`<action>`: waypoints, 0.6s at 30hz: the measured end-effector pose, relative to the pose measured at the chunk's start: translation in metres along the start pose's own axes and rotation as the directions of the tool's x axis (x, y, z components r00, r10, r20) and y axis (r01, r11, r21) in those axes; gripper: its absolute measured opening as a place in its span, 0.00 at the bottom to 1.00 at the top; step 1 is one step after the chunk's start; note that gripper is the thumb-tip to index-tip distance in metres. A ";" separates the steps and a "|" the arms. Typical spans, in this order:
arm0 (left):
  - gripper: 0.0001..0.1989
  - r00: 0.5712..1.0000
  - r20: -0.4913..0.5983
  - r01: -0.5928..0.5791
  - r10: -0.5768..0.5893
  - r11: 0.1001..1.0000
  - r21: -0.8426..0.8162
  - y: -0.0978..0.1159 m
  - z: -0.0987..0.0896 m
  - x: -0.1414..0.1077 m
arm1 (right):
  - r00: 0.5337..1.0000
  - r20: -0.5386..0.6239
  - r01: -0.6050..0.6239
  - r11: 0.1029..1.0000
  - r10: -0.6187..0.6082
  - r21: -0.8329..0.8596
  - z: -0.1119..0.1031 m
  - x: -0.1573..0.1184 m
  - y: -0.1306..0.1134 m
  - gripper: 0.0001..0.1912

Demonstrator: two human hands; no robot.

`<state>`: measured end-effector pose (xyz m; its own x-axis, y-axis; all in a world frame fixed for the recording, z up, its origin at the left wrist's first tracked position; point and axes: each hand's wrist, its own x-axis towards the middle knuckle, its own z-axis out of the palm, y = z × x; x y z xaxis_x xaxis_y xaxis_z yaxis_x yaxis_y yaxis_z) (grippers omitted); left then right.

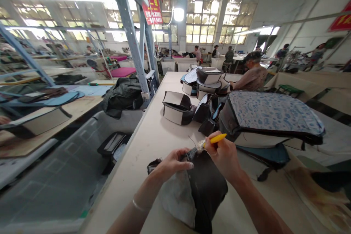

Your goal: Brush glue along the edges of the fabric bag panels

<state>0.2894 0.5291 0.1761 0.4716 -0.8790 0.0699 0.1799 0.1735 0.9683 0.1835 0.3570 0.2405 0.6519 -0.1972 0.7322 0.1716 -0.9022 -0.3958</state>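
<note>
My left hand (175, 162) is closed on the upper edge of a dark grey and white sewn bag piece (210, 181), thumb on top. The piece hangs down toward me over the table. My right hand (223, 155) grips a yellow-handled tool (218, 138) just above that edge. A whitish tufted bit shows at the tool's lower end, close to my left fingertips; its exact kind is unclear. A thin dark thread sticks up beside it. The lower part of the bag piece runs out of view.
On the long pale table (131, 175) sit a small black-and-white case (177, 108), several stacked cases (210, 76) and a large blue-patterned bag (274, 111). A grey bin (63, 168) stands left, below a metal post (130, 25). A co-worker (252, 73) sits at the far right side.
</note>
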 end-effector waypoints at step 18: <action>0.12 0.997 -0.024 -0.078 0.075 0.906 -0.417 0.006 -0.032 -0.016 | 0.948 -0.040 -0.268 0.856 0.317 0.442 -0.014 -0.017 -0.001 0.09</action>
<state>0.3108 0.5582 0.1729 0.5044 -0.8526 0.1367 0.4857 0.4110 0.7714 0.1624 0.3561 0.2362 0.6428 -0.4883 0.5902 0.2983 -0.5501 -0.7800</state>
